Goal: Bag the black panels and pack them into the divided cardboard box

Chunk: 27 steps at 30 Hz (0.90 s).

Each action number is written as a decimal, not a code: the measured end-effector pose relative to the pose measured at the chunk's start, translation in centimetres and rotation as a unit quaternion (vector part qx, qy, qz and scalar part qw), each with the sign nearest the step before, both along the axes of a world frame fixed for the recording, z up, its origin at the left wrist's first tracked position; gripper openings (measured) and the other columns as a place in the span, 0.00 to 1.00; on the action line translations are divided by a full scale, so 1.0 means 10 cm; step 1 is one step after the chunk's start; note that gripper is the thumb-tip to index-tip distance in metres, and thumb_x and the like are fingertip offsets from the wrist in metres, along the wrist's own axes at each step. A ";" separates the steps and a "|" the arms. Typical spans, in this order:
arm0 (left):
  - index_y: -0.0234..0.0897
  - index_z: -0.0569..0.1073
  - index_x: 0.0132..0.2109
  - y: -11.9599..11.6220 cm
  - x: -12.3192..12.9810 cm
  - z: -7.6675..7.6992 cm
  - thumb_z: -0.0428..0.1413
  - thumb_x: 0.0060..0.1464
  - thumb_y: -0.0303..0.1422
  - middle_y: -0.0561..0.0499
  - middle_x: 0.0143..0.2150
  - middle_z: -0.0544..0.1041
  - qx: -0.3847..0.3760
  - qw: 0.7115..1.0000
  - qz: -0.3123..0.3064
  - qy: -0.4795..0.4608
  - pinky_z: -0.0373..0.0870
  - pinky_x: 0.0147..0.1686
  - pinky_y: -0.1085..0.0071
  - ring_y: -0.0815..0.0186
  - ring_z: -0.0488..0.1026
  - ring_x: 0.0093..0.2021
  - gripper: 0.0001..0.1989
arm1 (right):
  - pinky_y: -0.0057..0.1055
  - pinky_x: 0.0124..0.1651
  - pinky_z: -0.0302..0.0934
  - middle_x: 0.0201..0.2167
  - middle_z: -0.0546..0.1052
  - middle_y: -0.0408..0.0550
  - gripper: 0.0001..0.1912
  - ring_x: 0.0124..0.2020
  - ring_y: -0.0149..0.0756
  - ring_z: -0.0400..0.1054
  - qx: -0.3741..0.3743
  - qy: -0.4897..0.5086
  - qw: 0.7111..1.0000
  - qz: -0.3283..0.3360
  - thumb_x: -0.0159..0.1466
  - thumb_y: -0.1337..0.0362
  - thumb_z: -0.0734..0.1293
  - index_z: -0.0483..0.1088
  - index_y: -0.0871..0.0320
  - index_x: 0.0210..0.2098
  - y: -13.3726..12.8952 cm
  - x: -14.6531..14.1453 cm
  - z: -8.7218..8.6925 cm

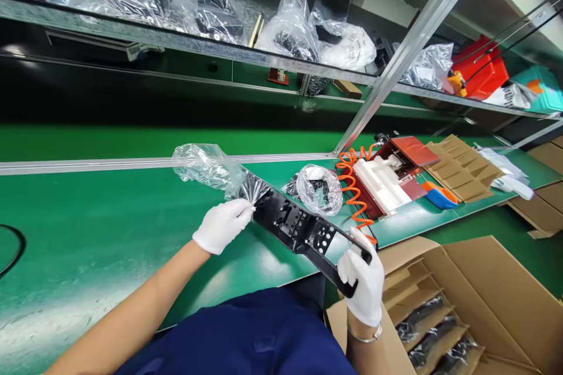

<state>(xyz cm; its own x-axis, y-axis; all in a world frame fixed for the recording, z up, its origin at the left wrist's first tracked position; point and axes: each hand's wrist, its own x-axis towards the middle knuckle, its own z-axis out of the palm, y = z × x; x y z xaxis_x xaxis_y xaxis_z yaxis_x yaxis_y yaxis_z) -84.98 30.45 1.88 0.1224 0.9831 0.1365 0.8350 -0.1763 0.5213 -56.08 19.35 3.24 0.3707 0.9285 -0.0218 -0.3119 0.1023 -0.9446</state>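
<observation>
A long black plastic panel with cutouts and round holes is held slantwise above the green bench. Its far end sits inside a clear plastic bag, which trails off to the left. My left hand, in a white glove, pinches the bag's gathered edge at the panel. At the panel's near right end, my white-gloved right hand is closed around the frame. Just beyond the panel, an open clear bag with small black parts lies on the bench.
A red and white fixture with a coiled orange hose stands to the right, near cardboard dividers. Bottom right is an open carton holding bagged black parts. Overhead, a metal-edged shelf carries plastic bags and a red bin.
</observation>
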 end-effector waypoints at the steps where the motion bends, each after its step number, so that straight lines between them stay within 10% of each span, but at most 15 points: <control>1: 0.40 0.73 0.29 0.01 -0.01 0.00 0.45 0.59 0.38 0.51 0.27 0.76 0.013 1.000 0.017 -0.020 0.62 0.30 0.71 0.65 0.70 0.27 0.16 | 0.24 0.18 0.45 0.13 0.56 0.30 0.23 0.12 0.24 0.48 -0.006 -0.009 1.000 0.007 0.61 0.61 0.71 0.69 0.57 0.55 -0.01 0.00 -0.01; 27: 0.39 0.70 0.27 0.00 0.18 0.00 0.46 0.61 0.34 0.52 0.26 0.72 0.051 0.996 -0.067 -0.004 0.58 0.31 0.70 0.66 0.67 0.28 0.15 | 0.22 0.18 0.46 0.13 0.56 0.29 0.25 0.12 0.23 0.48 0.002 -0.030 0.999 0.018 0.61 0.61 0.70 0.67 0.58 0.57 0.07 -0.05 -0.09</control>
